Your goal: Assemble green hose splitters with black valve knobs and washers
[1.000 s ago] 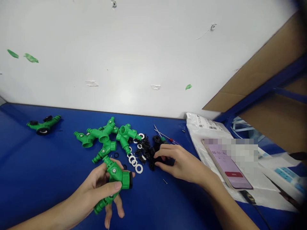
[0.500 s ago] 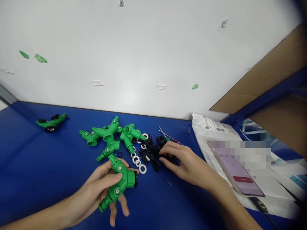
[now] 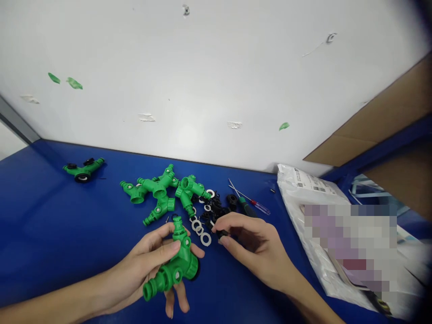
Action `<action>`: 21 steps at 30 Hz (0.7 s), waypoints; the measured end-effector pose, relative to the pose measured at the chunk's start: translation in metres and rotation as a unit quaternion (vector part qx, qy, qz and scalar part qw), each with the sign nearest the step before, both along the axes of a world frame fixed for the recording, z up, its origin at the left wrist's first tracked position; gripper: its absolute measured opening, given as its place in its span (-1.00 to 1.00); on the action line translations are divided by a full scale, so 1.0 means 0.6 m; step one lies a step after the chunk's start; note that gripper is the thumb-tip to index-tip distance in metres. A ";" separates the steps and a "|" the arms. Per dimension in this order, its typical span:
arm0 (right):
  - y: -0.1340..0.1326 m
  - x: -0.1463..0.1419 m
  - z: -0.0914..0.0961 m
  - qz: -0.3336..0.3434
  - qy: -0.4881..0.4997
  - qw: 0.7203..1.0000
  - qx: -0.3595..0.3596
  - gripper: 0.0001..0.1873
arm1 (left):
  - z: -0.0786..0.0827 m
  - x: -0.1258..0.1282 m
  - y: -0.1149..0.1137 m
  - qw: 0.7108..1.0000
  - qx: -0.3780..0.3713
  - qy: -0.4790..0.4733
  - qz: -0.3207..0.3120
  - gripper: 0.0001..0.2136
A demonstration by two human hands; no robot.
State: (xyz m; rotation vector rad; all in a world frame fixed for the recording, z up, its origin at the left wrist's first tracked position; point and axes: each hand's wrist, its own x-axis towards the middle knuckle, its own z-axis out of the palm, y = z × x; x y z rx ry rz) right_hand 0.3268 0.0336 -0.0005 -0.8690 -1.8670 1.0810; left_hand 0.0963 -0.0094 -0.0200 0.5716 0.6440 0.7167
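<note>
My left hand [image 3: 151, 261] is closed around a green Y-shaped hose splitter [image 3: 178, 265], thumb on its upper branch, with a black ring at the wide collar. Two small pale square pegs show on its branches. My right hand [image 3: 256, 243] pinches a small black plastic part [image 3: 222, 234] between thumb and fingertips; its exact shape is partly hidden. Just left of those fingertips lie several white ring washers [image 3: 205, 239]. Behind them is a heap of small black parts [image 3: 216, 208]. More green hose splitters [image 3: 162, 204] are piled beyond my left hand.
A green splitter with black knobs [image 3: 83, 172] stands at the far left. Two screwdrivers [image 3: 259, 207] lie behind my right hand. On the right, a white plastic mailer bag [image 3: 293, 193] has a blurred phone [image 3: 357, 261] on top. A white wall [image 3: 189, 90] closes off the back.
My right hand has drawn back from the black heap toward the left hand, with a small black part in its fingertips. The green splitter has turned slightly. The view has shifted.
</note>
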 end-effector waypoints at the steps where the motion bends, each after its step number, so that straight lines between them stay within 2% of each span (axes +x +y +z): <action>1: -0.003 -0.005 -0.004 0.000 0.033 0.999 -0.025 -0.90 | 0.001 0.000 -0.001 1.000 -0.009 -0.005 -0.003 -0.81; 4: -0.015 -0.020 -0.017 0.020 0.124 0.990 -0.068 -0.86 | 0.003 0.003 -0.004 1.000 -0.021 -0.001 -0.004 -0.81; 7: -0.028 -0.036 -0.024 0.018 0.165 0.984 -0.064 -0.81 | 0.000 0.006 -0.009 0.999 -0.031 -0.009 -0.011 -0.75; 12: -0.043 -0.052 -0.022 0.007 0.132 0.991 0.016 -0.70 | -0.013 0.010 -0.016 0.998 -0.041 -0.031 -0.026 -0.51; 15: -0.045 -0.053 -0.022 0.000 0.101 0.993 0.061 -0.69 | -0.020 0.010 -0.019 0.999 -0.029 -0.034 -0.026 -0.50; 21: -0.045 -0.050 -0.028 -0.014 0.085 0.991 0.101 -0.69 | -0.015 0.012 -0.021 0.999 -0.017 -0.018 -0.023 -0.52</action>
